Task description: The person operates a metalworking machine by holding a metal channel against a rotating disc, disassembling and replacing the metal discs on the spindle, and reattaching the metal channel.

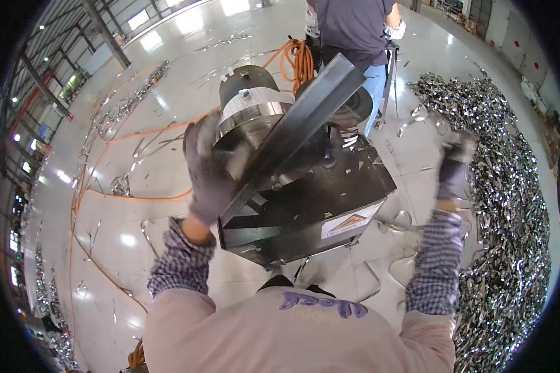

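A dark metal machine with a round drum and a boxy base stands in front of me. A long dark metal channel bar slants across it from lower left to upper right. My left hand, in a dark glove, is beside the drum and the bar's lower end. Its fingers are stretched apart, somewhat blurred; whether it touches the drum I cannot tell. My right hand, gloved too, is held out to the right by the scrap pile. Motion blurs its fingers, so any grip is unclear.
A large heap of shiny metal strips covers the floor at right. Orange hose hangs coiled behind the machine, and more orange line runs over the floor at left. Another person stands just beyond the machine. Loose strips lie near my feet.
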Motion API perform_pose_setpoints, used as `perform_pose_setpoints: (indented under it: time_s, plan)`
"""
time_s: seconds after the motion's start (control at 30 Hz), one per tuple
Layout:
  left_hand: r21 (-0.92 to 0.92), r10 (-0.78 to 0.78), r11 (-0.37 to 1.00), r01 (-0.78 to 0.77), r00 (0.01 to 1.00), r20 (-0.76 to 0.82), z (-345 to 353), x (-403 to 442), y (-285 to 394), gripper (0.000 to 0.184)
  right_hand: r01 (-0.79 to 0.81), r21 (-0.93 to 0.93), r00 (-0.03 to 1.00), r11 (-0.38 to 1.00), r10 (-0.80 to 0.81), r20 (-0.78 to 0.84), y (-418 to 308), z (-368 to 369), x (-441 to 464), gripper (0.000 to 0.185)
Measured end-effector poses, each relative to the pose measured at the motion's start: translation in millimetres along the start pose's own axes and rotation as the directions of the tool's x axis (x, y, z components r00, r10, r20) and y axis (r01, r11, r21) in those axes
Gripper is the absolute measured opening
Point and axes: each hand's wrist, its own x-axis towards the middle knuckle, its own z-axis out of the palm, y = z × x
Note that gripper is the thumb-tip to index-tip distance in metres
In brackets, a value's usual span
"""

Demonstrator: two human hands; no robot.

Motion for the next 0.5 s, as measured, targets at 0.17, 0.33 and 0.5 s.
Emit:
perform_pose_setpoints:
  time_s: [0.17, 0.33, 0.5]
  plan:
    - [-0.295, -0.113, 0.928, 0.228, 0.926, 0.361, 5.7, 25.2, -52.8, 0.061, -0.503, 0.105, 0.846, 0.858, 0.464, 0.263, 72.7, 132.5, -120.7, 0.042]
    - [-0.233, -0.196, 0.855, 0.463, 0.706, 0.68, -7.9, 46.8, -55.9, 0.045, 0.045, -0.745, 0.561, 0.666, 0.6, 0.571, 109.5, 132.6, -199.6, 0.063]
    - [-0.278, -0.185, 0.844, 0.46, 0.734, 0.653, -17.2, 26.3, -77.3, 0.041, 0.213, -0.82, 0.441, 0.531, 0.697, 0.566, 136.0, 107.9, -215.1, 0.061]
